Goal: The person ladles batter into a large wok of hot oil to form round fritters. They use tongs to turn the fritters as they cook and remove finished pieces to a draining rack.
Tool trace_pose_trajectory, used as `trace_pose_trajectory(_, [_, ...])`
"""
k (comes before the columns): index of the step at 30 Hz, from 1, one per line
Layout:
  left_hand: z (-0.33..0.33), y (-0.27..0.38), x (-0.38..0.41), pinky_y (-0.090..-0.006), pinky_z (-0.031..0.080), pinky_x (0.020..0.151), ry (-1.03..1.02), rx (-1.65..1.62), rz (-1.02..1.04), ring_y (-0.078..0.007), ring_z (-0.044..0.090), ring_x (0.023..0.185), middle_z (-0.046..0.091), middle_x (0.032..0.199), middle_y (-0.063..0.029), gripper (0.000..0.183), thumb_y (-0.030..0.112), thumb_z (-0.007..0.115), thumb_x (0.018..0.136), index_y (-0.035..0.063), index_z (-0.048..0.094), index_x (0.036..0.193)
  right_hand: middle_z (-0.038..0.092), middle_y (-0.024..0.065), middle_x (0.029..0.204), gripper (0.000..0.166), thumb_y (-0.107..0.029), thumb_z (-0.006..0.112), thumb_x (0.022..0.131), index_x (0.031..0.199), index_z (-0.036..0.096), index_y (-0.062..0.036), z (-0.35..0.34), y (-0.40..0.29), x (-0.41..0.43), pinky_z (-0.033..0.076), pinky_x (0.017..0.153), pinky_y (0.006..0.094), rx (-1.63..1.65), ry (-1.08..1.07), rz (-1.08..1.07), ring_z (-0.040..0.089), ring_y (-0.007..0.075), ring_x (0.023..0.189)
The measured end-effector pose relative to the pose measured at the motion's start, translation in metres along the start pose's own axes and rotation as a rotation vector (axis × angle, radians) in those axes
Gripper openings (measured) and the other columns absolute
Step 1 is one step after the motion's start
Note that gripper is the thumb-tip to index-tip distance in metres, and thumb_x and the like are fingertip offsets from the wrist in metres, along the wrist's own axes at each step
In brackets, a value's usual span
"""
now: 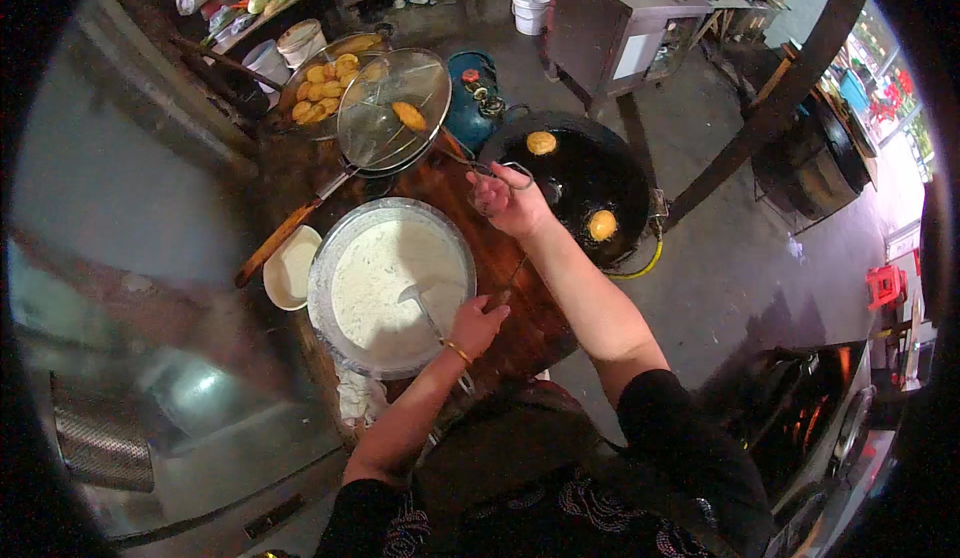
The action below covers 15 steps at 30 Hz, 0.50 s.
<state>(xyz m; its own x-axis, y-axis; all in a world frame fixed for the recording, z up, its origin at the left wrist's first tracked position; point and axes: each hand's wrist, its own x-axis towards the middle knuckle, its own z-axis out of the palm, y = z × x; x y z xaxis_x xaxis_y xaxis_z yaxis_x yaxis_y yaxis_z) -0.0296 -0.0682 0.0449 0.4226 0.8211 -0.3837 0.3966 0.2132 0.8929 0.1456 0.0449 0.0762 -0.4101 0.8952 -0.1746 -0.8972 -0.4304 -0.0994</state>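
Observation:
My right hand (510, 198) holds metal tongs (517, 177) with looped handles. They reach left towards a golden fried cake (409, 115) in a round wire-mesh skimmer (375, 100); whether the tips grip the cake cannot be told. My left hand (480, 325) is closed around the short handle of a thin-rodded tool (514, 277), whose far end is hidden behind my right forearm. Beside that hand stands a metal basin (319, 318) of white batter (382, 265), with a metal ladle (424, 310) in it. Two round cakes (541, 142) fry in a black wok (495, 134) of dark oil.
Several fried cakes (322, 89) lie in a wide pan at the back left. A gas cylinder (469, 127) stands left of the wok, and a yellow hose (645, 264) curves along its right. The skimmer's wooden handle (277, 243) overhangs a white bowl (289, 277). A wooden table (532, 325) carries the basin.

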Motion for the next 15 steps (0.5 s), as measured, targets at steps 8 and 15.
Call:
trace_pose_trajectory(8, [-0.013, 0.013, -0.001, -0.0223, 0.034, 0.043, 0.033, 0.037, 0.082, -0.0064, 0.041, 0.046, 0.047, 0.054, 0.0027, 0.024, 0.021, 0.06, 0.073, 0.0042, 0.06, 0.089, 0.054, 0.0032, 0.066, 0.03, -0.021, 0.055, 0.073, 0.092, 0.053, 0.0021, 0.025, -0.02, -0.02, 0.032, 0.038, 0.0165, -0.261, 0.21, -0.045, 0.046, 0.0109, 0.049])
trace_pose_trajectory(15, [-0.03, 0.03, -0.003, -0.0227, 0.034, 0.041, 0.122, -0.136, -0.091, -0.007, 0.043, 0.045, 0.048, 0.051, 0.0004, 0.019, 0.02, 0.058, 0.073, 0.0021, 0.058, 0.077, 0.053, -0.0047, 0.065, 0.021, -0.014, 0.055, 0.075, 0.093, 0.056, -0.0031, 0.012, -0.109, -0.109, 0.027, 0.04, 0.0141, -1.029, 0.651, -0.39, 0.044, 0.0024, 0.051])
